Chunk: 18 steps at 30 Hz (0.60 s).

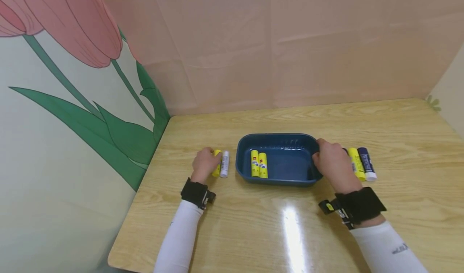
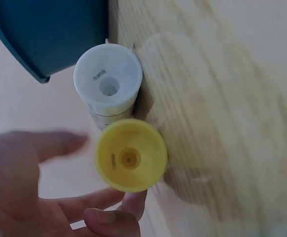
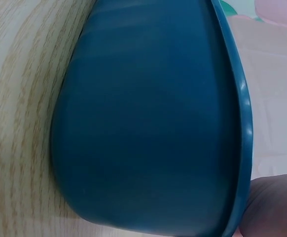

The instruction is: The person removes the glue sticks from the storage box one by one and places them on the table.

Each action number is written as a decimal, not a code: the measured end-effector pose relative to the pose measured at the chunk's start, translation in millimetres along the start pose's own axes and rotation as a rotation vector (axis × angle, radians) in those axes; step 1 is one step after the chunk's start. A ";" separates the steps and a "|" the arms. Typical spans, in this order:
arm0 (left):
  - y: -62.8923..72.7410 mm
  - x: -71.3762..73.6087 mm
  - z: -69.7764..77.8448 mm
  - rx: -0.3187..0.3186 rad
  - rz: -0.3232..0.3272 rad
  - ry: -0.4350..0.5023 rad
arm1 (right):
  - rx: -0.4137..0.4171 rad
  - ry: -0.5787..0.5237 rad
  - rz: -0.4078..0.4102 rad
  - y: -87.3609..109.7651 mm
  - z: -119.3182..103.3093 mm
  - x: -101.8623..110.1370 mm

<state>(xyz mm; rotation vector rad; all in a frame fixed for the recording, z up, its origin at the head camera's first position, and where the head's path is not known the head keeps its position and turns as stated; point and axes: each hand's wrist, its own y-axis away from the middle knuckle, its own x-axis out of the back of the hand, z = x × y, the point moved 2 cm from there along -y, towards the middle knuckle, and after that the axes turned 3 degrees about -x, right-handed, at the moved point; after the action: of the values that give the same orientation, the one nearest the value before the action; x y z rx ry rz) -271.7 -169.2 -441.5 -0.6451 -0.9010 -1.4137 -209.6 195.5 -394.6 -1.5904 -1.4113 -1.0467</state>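
Observation:
My left hand [image 1: 206, 161] is at a yellow glue stick [image 2: 131, 155] lying on the table. In the left wrist view its lower fingers touch the stick's side, while a blurred upper finger stands just off it. Right beside that lies a white glue stick [image 1: 224, 164]. My right hand [image 1: 332, 162] grips the right end of a dark blue tray [image 1: 279, 182], with the thumb over the rim. Two yellow glue sticks [image 1: 263, 165] lie side by side at the tray's left end. The right wrist view shows mostly the tray's outer wall [image 3: 148, 118].
Right of the tray lie a yellow glue stick [image 1: 357, 164] and a dark blue one with a white end [image 1: 367, 164]; another dark one is partly hidden behind my right hand. A pink wall covering [image 1: 272, 55] rises behind the wooden table [image 1: 253, 224].

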 end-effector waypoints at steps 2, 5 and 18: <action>1.7 -1.3 0.2 -0.014 0.010 -0.015 | 0.000 -0.002 -0.002 0.3 -0.1 0.5; 3.9 -3.5 1.1 -0.033 0.006 -0.021 | -0.001 -0.001 0.001 0.3 0.2 1.4; 4.0 -4.8 8.3 -0.037 -0.013 -0.067 | -0.015 -0.011 -0.013 0.2 1.1 0.5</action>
<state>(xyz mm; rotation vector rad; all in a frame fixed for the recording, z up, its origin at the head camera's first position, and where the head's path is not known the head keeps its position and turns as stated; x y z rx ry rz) -268.6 -159.2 -440.5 -0.7188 -0.9349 -1.4302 -209.2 196.7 -394.5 -1.6023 -1.4259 -1.0593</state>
